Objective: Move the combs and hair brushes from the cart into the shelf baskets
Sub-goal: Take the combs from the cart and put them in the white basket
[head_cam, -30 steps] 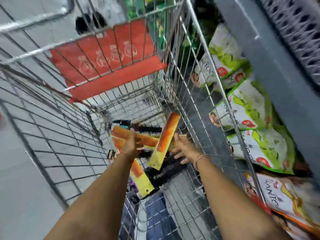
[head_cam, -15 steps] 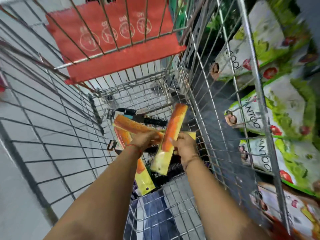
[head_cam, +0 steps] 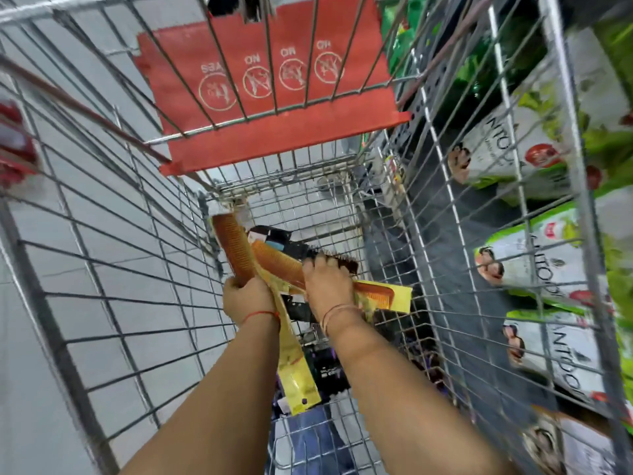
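Observation:
I look down into a wire cart [head_cam: 455, 207]. My left hand [head_cam: 248, 298] is closed around an orange comb in a long yellow pack [head_cam: 236, 250]; the pack runs from the cart's far left corner down past my wrist. My right hand [head_cam: 327, 286] lies over a second orange comb pack [head_cam: 380, 296] that points right, with its fingers curled over the far edge. A black hair brush [head_cam: 344, 262] with dark bristles sits just beyond those fingertips. More black brushes [head_cam: 329, 371] lie on the cart floor between my forearms, partly hidden.
The red fold-down seat flap [head_cam: 274, 84] hangs at the cart's far end. Green and white packets [head_cam: 534, 265] fill the shelf outside the cart's right wall. Grey floor tiles show through the left wall. No shelf basket is in view.
My left hand has closed on a comb pack and swung it toward the far left corner. The comb under my right hand has dropped from upright to lying flat, pointing right.

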Demonstrator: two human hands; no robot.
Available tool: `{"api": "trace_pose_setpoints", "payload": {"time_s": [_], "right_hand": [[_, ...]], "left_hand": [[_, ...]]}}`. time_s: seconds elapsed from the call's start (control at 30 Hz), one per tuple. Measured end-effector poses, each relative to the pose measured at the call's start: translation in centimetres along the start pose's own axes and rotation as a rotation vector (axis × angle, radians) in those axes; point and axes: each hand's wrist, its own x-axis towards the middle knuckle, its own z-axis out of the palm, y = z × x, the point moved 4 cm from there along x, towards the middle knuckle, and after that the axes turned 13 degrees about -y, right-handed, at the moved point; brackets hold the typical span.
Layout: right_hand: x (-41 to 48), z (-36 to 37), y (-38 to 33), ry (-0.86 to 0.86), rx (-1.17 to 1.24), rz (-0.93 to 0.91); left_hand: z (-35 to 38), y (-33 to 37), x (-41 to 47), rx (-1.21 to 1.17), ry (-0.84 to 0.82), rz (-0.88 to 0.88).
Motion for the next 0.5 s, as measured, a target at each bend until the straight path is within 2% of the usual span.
{"api": "trace_pose_setpoints", "payload": {"time_s": [0.07,0.3,0.5], "right_hand": [[-0.1,1.1,-0.3,0.058,-0.011,0.026],[-0.6,1.7,1.2,0.194,0.082,0.02],[-0.2,1.6,2.2,0.167,0.244,0.05]], "left_hand": [[0.0,-0.3,0.2,-0.051,0.02,-0.038],[0.4,-0.8,0.3,0.006,0.001,-0.049],[0.4,-0.9,-0.1,0.036,-0.046,-0.058]]}}
